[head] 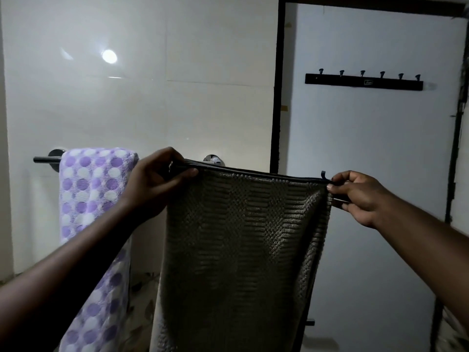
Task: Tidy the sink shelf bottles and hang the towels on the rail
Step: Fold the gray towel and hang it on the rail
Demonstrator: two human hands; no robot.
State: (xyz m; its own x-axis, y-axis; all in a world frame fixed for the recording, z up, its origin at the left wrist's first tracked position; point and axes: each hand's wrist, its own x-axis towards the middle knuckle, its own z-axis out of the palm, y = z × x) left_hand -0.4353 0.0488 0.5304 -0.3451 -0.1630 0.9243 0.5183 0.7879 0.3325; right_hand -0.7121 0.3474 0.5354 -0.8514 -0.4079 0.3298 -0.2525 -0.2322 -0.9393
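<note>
Against the glossy white tiled wall [152,72] runs a slim chrome towel rail [42,159], and beside it stands a pale door with a dark frame [355,174] carrying a black strip of six hooks [364,82].

Biggest of the task's things is the grey-brown waffle-textured towel with dark edging [241,250], held up spread flat in front of the rail's right end and hanging down well below the hands; its top hem sits about level with the rail's right bracket, not yet over the bar. Next comes the lilac and white polka-dot towel [94,199], already draped over the left part of the rail and hanging long. So I would judge one towel hung and this second one mid-way to its place; the sink shelf and its bottles are out of sight, so nothing can be said of them.

Both forearms reach forward and upward. The left hand [154,184] has fingers curled over the hem and thumb pressed beneath, clamped on the towel's left top corner. The right hand [360,196] pinches the right top corner between thumb and forefinger, beside a small dark hanging loop [323,174], remaining fingers loosely folded.
</note>
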